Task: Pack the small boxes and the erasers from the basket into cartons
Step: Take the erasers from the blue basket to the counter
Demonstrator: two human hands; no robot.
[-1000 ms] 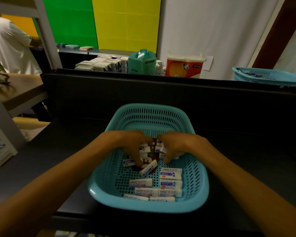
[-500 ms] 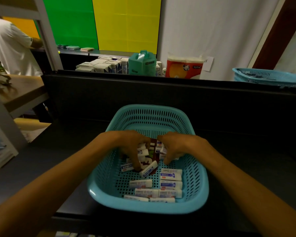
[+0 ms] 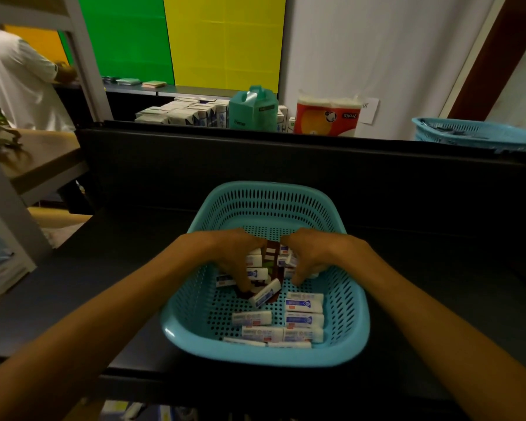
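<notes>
Head view looks down into a teal basket point(image 3: 264, 354) on a dark bench point(image 3: 119, 268), where both hands work among the erasers point(image 3: 304, 305). The left hand point(image 3: 234, 253) has its fingers curled down into the pile at the basket's middle, and the right hand point(image 3: 310, 253) mirrors it just beside; each seems to be gathering several erasers, though exactly what each holds is hidden under the fingers. A dark brown small box point(image 3: 274, 256) shows between the two hands, partly buried. More erasers lie flat in loose rows near the front wall. They look light, stiff and sleeved in smooth paper, so likely a little slippery in a bunch; pinching across the long sides, a few at a time, seems the safest hold. No carton for packing is plainly identifiable nearby.
</notes>
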